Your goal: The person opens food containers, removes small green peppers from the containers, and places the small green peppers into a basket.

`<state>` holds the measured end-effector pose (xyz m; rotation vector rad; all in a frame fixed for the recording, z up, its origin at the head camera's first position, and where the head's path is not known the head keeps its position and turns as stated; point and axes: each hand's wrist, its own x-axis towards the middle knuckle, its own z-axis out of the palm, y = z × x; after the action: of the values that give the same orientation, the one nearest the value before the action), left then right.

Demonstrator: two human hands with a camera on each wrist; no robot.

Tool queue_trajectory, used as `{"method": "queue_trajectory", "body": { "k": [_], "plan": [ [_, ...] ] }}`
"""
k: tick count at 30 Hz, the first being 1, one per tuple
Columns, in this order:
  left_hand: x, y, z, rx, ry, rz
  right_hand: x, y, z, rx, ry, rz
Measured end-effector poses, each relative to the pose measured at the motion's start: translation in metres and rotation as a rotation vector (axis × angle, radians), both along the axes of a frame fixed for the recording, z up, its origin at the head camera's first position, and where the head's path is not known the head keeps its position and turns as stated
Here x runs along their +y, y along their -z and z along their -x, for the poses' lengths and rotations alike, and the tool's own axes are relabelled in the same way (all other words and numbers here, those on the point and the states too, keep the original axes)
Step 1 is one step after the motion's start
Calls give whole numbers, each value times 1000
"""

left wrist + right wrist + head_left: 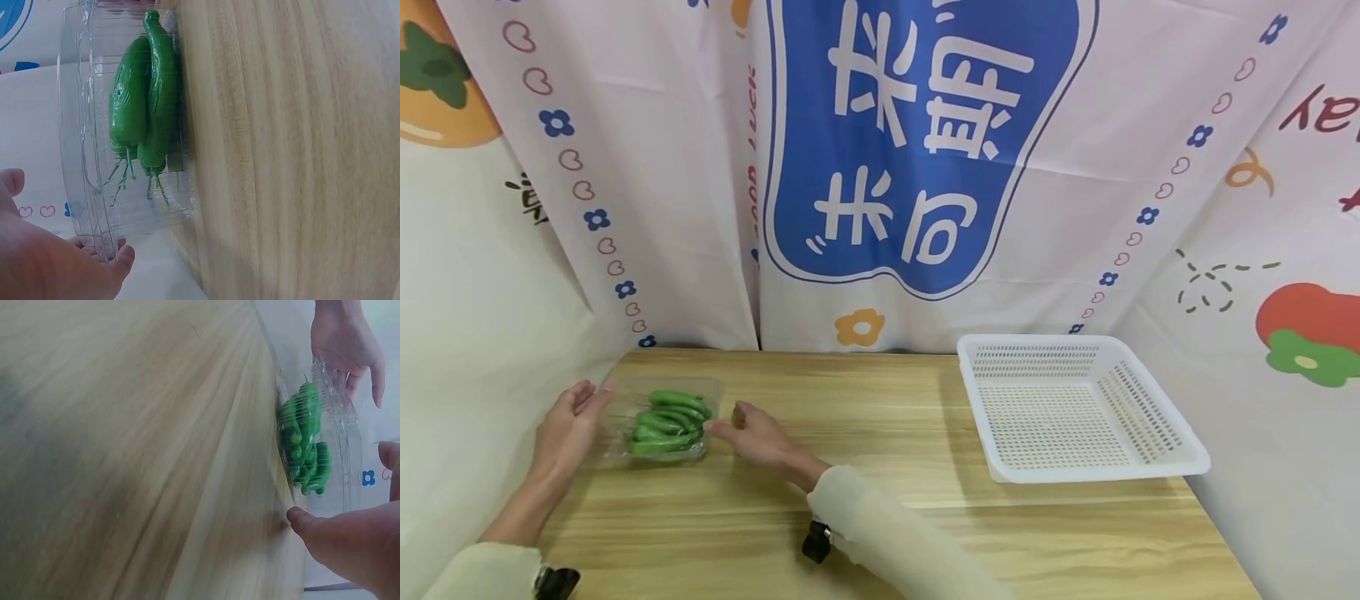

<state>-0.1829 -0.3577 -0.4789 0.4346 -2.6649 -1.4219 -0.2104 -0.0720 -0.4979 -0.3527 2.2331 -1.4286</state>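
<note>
A clear plastic box (713,392) holds several long green peppers (670,422) and stands at the far left of the table. Thin green strands stick out from the ends of the peppers (147,106) in the left wrist view. My left hand (567,429) is at the box's left end, fingertips against the rim, thumb held apart. At the opposite end is my right hand (762,436), its fingertips by the box's near right corner and its thumb raised away. Whether the right fingertips touch the plastic, I cannot tell.
A white perforated plastic basket (992,433) stands on the right side of the wooden table (865,533). Behind the table hangs a printed curtain (700,208), and pale printed walls (1247,417) close in both sides.
</note>
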Motion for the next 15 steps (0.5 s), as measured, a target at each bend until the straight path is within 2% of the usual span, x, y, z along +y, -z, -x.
{"method": "queue_trajectory", "body": {
  "k": [10, 15],
  "plan": [
    [-4, -3, -2, -62, 17, -29, -13, 4, -3, -27, 3, 30],
    [-7, -1, -3, -102, 37, -44, -17, 6, -4, -28, 10, 43]
  ]
}}
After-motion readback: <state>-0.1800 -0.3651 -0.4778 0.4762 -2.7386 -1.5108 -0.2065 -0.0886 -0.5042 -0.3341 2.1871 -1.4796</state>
